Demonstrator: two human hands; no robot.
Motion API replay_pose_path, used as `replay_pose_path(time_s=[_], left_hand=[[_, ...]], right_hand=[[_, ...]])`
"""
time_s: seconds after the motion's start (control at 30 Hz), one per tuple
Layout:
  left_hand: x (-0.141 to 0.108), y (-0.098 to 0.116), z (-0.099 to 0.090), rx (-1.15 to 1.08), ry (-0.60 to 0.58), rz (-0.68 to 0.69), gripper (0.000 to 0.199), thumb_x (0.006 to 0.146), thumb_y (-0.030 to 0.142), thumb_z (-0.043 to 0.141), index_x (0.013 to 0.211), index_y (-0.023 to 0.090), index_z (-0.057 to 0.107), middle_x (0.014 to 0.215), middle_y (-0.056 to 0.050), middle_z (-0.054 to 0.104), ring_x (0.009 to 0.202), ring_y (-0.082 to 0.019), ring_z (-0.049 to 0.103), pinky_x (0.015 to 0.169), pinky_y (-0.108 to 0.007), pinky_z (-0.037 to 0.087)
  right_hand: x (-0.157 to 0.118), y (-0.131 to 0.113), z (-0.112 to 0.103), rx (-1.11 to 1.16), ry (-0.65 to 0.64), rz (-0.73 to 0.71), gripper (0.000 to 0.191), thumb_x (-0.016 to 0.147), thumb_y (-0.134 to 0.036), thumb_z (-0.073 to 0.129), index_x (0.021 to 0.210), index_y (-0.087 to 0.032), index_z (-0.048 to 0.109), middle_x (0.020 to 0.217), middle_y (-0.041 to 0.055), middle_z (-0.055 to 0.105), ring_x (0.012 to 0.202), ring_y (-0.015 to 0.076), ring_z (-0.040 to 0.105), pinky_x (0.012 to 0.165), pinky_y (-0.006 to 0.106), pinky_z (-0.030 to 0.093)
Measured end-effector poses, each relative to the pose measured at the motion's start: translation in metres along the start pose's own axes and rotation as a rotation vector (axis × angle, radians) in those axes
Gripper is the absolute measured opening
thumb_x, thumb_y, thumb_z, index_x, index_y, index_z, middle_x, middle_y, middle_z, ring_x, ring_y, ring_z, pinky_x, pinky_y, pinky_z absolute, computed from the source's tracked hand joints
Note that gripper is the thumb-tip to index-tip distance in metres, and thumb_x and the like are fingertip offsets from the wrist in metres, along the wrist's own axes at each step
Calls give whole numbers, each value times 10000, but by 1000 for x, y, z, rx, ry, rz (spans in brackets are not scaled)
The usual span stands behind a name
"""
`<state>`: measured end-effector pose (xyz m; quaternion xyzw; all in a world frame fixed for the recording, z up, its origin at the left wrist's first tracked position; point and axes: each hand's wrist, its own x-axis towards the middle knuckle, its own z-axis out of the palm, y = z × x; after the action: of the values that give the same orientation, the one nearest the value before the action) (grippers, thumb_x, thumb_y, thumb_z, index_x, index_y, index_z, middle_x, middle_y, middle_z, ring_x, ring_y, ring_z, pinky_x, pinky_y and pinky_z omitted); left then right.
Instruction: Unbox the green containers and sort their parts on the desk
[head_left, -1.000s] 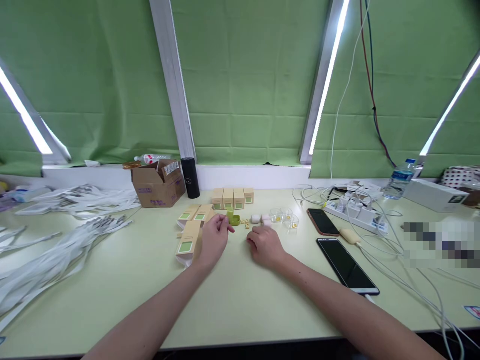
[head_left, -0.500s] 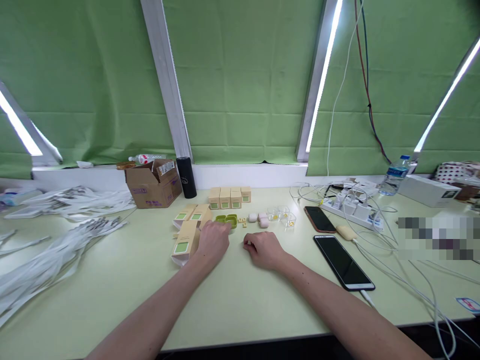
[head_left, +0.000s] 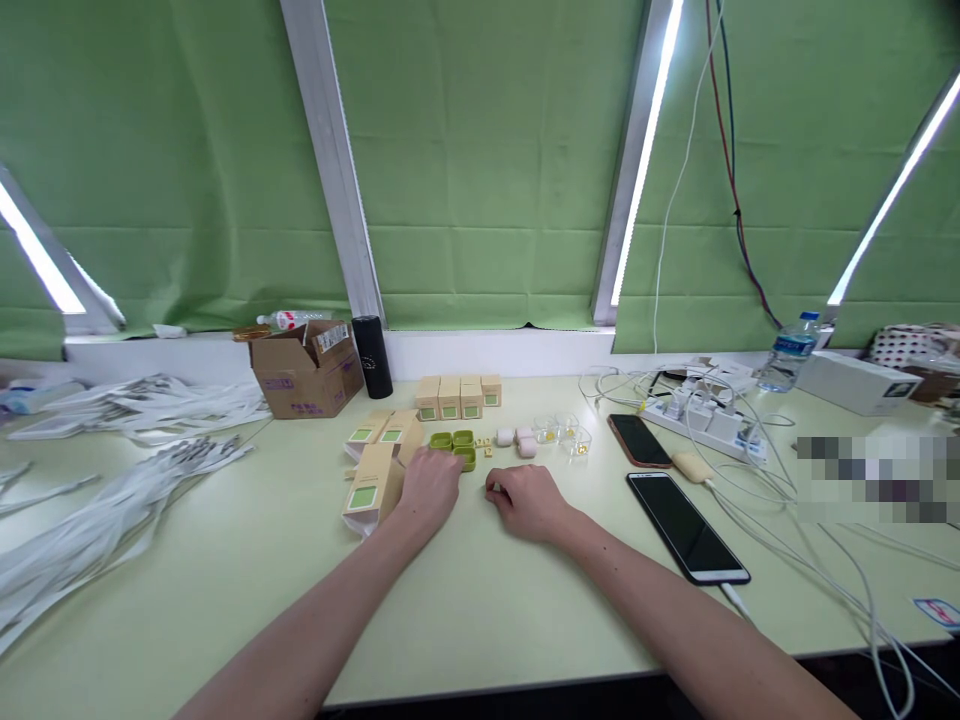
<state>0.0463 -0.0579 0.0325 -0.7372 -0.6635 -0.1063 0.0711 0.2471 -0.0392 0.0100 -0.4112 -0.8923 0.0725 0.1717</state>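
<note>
Nearest the camera, the left hand (head_left: 427, 487) is laid palm-down, fingers loosely spread, fingertips touching the green case (head_left: 456, 447) on the table (head_left: 465, 610). The right hand (head_left: 527, 499) is curled shut, empty as far as can be told. Small yellow pieces (head_left: 484, 444) just beyond could be scattered by a careless sweep.

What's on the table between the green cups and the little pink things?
In the head view, tiny tan pieces lie on the table between the green cups and the pink things.
</note>
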Motion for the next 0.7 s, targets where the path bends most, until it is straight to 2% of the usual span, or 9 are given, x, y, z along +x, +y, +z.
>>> replay_pose_path(time_s=[0.7], left_hand=[[1, 1, -1, 34, 3, 6, 336, 849, -1, 490, 749, 193, 745, 772, -134, 728, 757, -262, 638, 792, -375, 373]], right_hand=[[0, -1, -1, -10, -4, 5, 154, 973, -220, 589, 1031, -258, 726, 938, 16, 803, 787, 174, 692, 638, 282, 282]])
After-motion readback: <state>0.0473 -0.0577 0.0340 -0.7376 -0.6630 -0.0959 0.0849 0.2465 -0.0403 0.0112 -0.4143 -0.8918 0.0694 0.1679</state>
